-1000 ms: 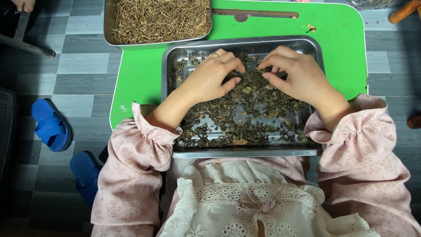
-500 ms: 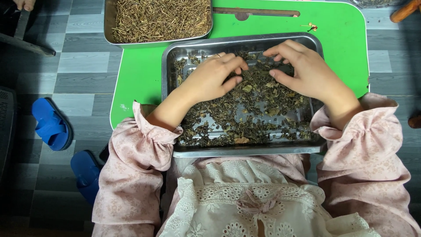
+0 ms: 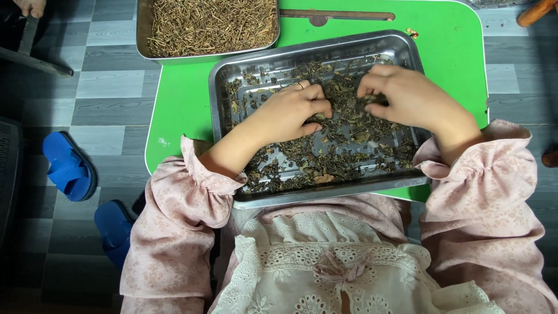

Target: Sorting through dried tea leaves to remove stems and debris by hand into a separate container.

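Metal tray [image 3: 224,87] on the green surface [image 3: 180,104]: we record dried leaves [image 3: 325,157] spread inside it. Left hand [image 3: 288,113] and right hand [image 3: 407,96] rest on the leaves at the tray's middle, fingers curled, pinching leaf bits. Beyond the tray, a second tray of dry stems [image 3: 209,23].

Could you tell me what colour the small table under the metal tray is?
The table is bright green, clearest in the head view.

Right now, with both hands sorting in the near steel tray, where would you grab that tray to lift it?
Probably by the rolled rim of the short ends of the steel tray, one hand from each side. The near long edge overhangs the green table toward the lap. The left hand and right hand rest on the dried leaves inside.
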